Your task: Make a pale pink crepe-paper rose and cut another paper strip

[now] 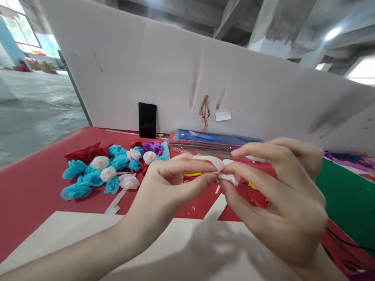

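Both hands meet in the middle of the view, above the red table (32, 187). My left hand (172, 183) pinches a small piece of white crepe paper (218, 163) between thumb and fingers. My right hand (281, 191) pinches the same white paper from the other side, fingers curled over it. The paper looks partly rolled, and much of it is hidden by my fingertips.
A pile of finished paper flowers (111, 169), blue, white, purple and red, lies at the left. A packet of coloured paper sheets (213, 140) rests by the white back board (175, 78), next to a black phone (147, 120). Green sheet (345, 199) at right; white sheet (73, 230) in front.
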`<state>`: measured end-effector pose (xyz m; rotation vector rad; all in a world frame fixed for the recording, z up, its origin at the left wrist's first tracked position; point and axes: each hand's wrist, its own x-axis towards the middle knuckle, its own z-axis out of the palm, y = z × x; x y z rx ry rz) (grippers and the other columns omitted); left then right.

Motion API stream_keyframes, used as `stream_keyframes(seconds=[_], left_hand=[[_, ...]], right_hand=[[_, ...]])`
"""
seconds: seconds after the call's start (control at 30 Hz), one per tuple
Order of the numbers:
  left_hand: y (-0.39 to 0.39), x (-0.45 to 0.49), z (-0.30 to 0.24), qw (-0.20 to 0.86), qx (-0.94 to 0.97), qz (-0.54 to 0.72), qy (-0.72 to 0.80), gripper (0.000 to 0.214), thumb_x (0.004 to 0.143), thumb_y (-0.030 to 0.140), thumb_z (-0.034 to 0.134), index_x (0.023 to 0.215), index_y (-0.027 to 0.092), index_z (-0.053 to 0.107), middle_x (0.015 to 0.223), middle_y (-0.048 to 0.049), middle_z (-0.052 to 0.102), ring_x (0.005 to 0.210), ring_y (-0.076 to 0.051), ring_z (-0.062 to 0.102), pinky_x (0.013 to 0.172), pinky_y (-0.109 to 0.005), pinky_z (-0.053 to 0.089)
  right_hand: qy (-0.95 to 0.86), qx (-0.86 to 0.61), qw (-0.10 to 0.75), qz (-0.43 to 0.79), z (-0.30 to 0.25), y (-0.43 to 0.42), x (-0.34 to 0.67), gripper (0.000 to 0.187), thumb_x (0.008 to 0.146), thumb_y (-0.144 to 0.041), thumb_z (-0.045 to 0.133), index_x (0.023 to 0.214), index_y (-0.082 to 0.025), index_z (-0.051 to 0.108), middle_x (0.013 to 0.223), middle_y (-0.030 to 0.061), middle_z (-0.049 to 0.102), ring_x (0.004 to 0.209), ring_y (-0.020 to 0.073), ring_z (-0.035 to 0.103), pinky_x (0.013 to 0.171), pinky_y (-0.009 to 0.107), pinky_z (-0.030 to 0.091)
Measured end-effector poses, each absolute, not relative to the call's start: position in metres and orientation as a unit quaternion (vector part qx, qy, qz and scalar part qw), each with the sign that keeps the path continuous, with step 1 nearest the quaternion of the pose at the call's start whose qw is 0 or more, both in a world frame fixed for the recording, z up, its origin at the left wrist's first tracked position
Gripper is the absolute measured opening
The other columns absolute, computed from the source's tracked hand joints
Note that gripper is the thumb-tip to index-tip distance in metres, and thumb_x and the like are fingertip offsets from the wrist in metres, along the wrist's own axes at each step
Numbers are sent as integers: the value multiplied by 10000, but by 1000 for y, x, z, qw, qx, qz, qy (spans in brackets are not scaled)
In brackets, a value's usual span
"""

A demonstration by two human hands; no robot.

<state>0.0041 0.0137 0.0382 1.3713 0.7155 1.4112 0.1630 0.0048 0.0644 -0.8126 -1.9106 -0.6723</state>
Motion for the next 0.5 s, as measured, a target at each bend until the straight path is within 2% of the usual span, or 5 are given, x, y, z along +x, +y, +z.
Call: stream_keyframes(seconds=[0.2,0.33,0.5], left_hand=[[15,3,41,469,602,581,284,201,778,99,682,718,266,778,742,48,736,750,-91,642,668,-113,497],[15,6,38,517,591,569,245,212,827,125,654,771,291,774,764,66,742,775,-71,649,715,-100,496],[14,8,33,616,536,536,214,174,854,158,638,748,239,750,762,69,711,757,-55,634,701,-92,482]], right_hand=[[-791,-378,467,-114,66,0,163,138,748,-94,640,734,-230,659,910,19,663,939,207,539,798,343,451],[-793,-395,463,33,67,0,164,168,717,-87,638,709,-253,664,937,-27,655,976,165,555,792,291,472],[-757,-428,458,185,69,3,163,121,730,-163,640,708,-267,699,944,-26,656,978,170,589,810,311,483]])
